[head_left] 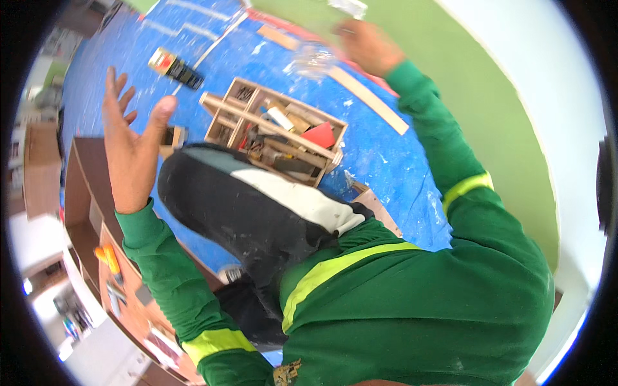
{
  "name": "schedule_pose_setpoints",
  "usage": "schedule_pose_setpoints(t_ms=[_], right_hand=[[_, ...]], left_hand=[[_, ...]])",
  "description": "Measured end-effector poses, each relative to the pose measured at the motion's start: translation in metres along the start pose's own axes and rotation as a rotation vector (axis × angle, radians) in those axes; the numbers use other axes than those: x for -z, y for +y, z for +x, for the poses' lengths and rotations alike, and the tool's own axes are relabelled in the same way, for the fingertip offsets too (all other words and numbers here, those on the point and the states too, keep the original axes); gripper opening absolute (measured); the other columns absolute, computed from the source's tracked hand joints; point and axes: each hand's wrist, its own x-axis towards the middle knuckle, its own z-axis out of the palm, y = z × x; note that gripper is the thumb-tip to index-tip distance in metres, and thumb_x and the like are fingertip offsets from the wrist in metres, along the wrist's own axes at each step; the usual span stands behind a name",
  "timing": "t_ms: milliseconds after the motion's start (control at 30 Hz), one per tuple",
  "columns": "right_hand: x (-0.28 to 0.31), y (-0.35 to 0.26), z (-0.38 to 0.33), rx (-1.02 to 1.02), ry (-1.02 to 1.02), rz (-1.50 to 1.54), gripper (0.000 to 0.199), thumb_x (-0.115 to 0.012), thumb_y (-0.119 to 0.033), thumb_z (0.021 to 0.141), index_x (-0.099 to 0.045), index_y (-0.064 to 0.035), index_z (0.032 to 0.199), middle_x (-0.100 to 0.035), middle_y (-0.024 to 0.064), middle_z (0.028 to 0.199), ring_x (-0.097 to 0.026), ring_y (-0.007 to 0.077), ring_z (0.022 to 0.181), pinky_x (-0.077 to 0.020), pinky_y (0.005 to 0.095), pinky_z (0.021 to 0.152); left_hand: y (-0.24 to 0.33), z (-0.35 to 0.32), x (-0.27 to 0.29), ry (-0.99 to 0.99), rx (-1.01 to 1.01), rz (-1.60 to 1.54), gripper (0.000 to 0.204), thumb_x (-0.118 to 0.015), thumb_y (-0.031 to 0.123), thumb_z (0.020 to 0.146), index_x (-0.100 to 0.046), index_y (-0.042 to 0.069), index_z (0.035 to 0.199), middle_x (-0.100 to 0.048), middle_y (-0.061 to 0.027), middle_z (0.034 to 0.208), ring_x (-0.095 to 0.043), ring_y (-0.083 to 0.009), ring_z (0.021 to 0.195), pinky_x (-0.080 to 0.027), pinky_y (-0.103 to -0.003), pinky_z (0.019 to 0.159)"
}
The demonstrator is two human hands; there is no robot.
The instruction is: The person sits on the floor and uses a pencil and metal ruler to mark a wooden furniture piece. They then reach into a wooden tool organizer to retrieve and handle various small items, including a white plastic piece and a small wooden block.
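Note:
My left hand (136,145) is raised on the left with its fingers spread and nothing in it. Blurred by motion, my right hand (368,48) is by the green wall at the top; its fingers look curled, but whether they hold anything is unclear. Just beyond its fingers, a small whitish piece (348,8) shows against the wall. A clear, see-through plastic item (313,60) appears below and left of that hand, too smeared to name. Between my arms stands a wooden toolbox (239,110) with a long handle bar and compartments of mixed tools, a red piece (318,135) among them.
Blue sheeting (386,177) covers the floor. A black and cream can (175,67) lies beyond my left hand. Thin wooden strips (368,100) lie along the wall (476,96). Left, a brown wooden cabinet (87,174) holds a yellow-handled tool (109,262). My bent knee (212,193) is beside the toolbox.

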Motion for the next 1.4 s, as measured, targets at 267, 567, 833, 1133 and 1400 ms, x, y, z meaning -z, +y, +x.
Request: schedule_pose_setpoints(t_ms=[267,567,833,1133,1400], right_hand=[[-0.139,0.253,-0.153,-0.348,0.071,-0.331,0.029,-0.052,-0.018,0.107,-0.070,-0.0085,0.127,-0.076,0.0273,0.114,-0.073,0.0502,0.102,-0.0590,0.0590,0.086],[-0.218,0.260,-0.229,-0.060,-0.766,-1.224,0.037,-0.060,-0.044,0.106,-0.078,-0.0161,0.121,-0.078,0.0070,0.123,-0.071,0.0305,0.121,-0.0521,0.0462,0.103],[-0.250,0.307,-0.231,-0.878,-0.402,0.158,0.055,-0.061,-0.051,0.104,-0.062,-0.0023,0.130,-0.077,0.0221,0.098,-0.071,0.0344,0.067,-0.0579,0.0460,0.061],[-0.161,0.188,-0.180,-0.461,0.135,-0.137,0.070,-0.066,-0.043,0.104,-0.049,0.0100,0.145,-0.071,0.0380,0.120,-0.070,0.0532,0.113,-0.0545,0.0579,0.099],[-0.229,-0.010,-0.025,-0.238,-0.069,0.430,0.052,-0.071,-0.037,0.102,-0.061,0.0012,0.137,-0.075,0.0275,0.103,-0.074,0.0420,0.095,-0.0577,0.0496,0.088]], left_hand=[[-0.280,-0.214,-0.055,0.495,0.792,0.004,0.070,-0.079,0.051,0.097,-0.065,-0.004,0.138,-0.070,-0.0280,0.127,-0.066,-0.0337,0.120,-0.049,-0.043,0.107],[-0.259,-0.428,-0.242,-0.158,1.925,-0.190,0.130,-0.086,0.068,0.075,-0.032,-0.013,0.160,-0.043,-0.0300,0.163,-0.046,-0.0518,0.148,-0.040,-0.052,0.125],[-0.277,-0.439,-0.266,-0.383,1.601,0.104,0.114,-0.087,0.057,0.076,-0.038,-0.012,0.154,-0.046,-0.0304,0.154,-0.050,-0.0480,0.142,-0.044,-0.055,0.119],[-0.302,-0.376,-0.237,0.325,1.060,0.016,0.101,-0.095,0.039,0.067,-0.051,-0.008,0.145,-0.057,-0.0275,0.138,-0.053,-0.0428,0.130,-0.045,-0.051,0.115],[-0.296,-0.199,-0.223,0.141,0.581,-0.058,0.099,-0.094,0.033,0.070,-0.050,-0.003,0.152,-0.062,-0.0238,0.138,-0.053,-0.0415,0.131,-0.044,-0.050,0.115]])
